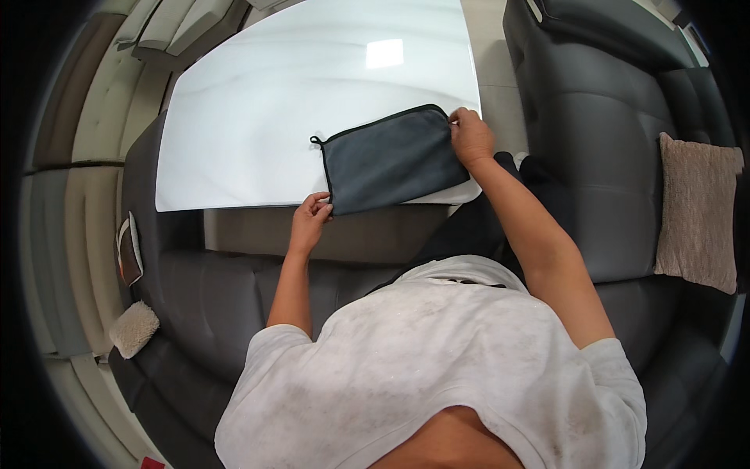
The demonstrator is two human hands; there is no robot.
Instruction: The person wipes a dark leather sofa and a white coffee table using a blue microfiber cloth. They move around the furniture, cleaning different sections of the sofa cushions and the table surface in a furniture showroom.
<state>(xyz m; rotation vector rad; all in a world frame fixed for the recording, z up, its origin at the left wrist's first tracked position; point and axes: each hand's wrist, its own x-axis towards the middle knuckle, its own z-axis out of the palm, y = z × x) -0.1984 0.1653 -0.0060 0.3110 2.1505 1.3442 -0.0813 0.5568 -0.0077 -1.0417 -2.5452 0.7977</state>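
Note:
A dark grey cloth with a black bound edge and a small hanging loop is spread flat at the near right part of a glossy white table. My left hand pinches the cloth's near left corner, at the table's front edge. At the cloth's far right side, my right hand grips the border between thumb and fingers. The cloth's near edge reaches slightly past the front edge of the table. Its loop lies on the white top at the far left corner.
A dark leather sofa wraps around the right side and behind me. A brownish textured cushion rests on it at right. On the left are a fluffy cream pillow and a brown-and-white cushion. Several upholstered panels line the far left.

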